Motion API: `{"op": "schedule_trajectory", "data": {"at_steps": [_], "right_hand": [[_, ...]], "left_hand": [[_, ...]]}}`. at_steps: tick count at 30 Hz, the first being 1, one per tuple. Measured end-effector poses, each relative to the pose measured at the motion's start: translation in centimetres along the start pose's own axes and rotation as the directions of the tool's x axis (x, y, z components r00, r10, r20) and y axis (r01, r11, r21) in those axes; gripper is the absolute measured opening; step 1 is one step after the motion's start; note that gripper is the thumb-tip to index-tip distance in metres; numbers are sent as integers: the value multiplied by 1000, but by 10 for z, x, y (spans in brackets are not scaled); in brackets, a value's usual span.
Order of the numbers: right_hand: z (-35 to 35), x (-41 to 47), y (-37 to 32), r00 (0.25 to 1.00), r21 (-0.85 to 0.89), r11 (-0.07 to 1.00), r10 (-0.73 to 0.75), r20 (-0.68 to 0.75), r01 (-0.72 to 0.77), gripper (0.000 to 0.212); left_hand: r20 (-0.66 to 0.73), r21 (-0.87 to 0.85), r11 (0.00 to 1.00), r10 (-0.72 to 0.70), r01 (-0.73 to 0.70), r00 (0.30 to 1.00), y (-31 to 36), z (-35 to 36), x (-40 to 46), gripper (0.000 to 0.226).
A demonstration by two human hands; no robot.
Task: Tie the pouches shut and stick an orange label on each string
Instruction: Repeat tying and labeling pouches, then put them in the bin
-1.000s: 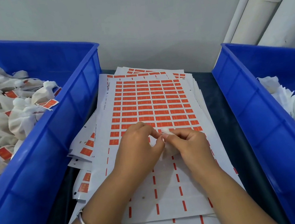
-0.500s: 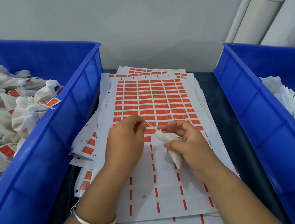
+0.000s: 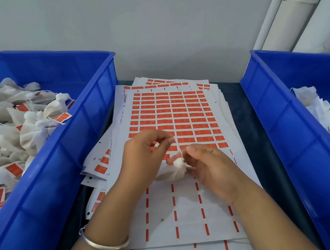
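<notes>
Pinching the thin string (image 3: 179, 150) between thumb and forefinger, the left hand (image 3: 147, 158) draws it up and away from the gathered neck of the white pouch (image 3: 174, 173) — a pull that looks meant to cinch the mouth tight before a label goes on. The right hand (image 3: 209, 166) sits just beside the neck with its fingers curled toward the puckered top, seemingly steadying the pouch against that pull; whether it actually grips the fabric or only braces it I cannot tell. The pouch lies on the label sheet (image 3: 187, 212) in the middle of the worktop, right below the remaining rows of orange labels (image 3: 173, 116), so the next sticker is within easy reach. Both forearms come in low from the near edge, wrists angled inward so the hands meet over the sheet; a silver bangle (image 3: 104, 243) rings the left wrist. To the left, a blue bin (image 3: 72, 149) holds tied, labelled pouches — to the right, another blue crate (image 3: 292, 125) holds white pouches that appear undone, suggesting work flows right to left.
</notes>
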State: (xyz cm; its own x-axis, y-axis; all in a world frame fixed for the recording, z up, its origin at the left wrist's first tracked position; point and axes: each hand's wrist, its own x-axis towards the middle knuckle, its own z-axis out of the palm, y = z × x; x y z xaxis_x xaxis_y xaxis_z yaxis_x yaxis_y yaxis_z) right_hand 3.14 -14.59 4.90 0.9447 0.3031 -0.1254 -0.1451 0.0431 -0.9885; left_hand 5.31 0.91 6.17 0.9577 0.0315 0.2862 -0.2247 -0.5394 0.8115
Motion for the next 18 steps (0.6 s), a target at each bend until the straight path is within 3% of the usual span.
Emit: {"op": "schedule_trajectory", "data": {"at_steps": [4,8,13,18], "right_hand": [[-5,2,1,996,15,1000,12,-93,-11,24],[-5,3,2,993,27,999,23,-113,-20,19],[-9,5,1,993,151,989,31,-118,-13,16],[-13,10,7,987,244,970,45,-155,-6,19]], "left_hand": [[53,23,996,81,-82,995,1,5,-5,21],[39,22,999,48,-49,998,2,6,-3,14],[32,180,982,-71,64,997,5,-7,6,10],[166,363,909,-278,203,946,-8,-5,4,44]]}}
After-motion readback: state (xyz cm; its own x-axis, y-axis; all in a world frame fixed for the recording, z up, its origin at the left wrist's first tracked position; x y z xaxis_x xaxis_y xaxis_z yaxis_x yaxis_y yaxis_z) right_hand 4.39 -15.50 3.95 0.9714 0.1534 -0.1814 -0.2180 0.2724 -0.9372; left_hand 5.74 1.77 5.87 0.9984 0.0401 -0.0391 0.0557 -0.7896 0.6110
